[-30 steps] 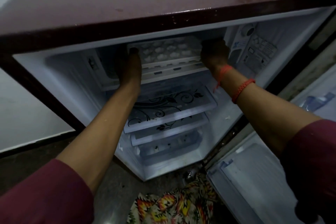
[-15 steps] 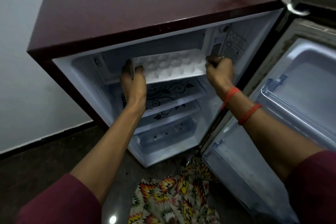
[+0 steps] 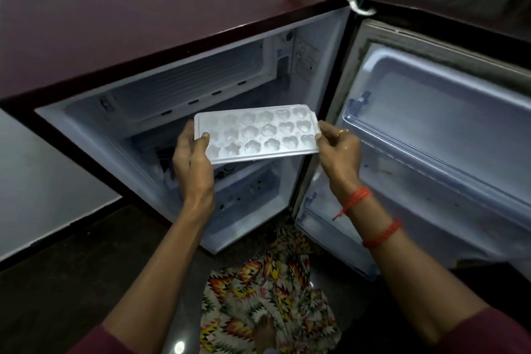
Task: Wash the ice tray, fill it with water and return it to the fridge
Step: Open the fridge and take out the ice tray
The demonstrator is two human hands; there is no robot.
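White plastic ice tray (image 3: 255, 135), head view: held roughly level between both hands, in front of the open fridge (image 3: 161, 26). Left hand (image 3: 194, 165): thumb on top of the rim, remaining fingers round the near short end. Right hand (image 3: 340, 152): fingertips (image 3: 323, 131) pinch the opposite short end. Star, flower and heart cavities lie between the two grips; contents, if any, cannot be told. Fridge door (image 3: 431, 129) stands open beyond the right fingers. Handling, by estimate: light, thin, somewhat flexible, possibly cold and slick. Best taken at the flat end rims and carried level when filled.
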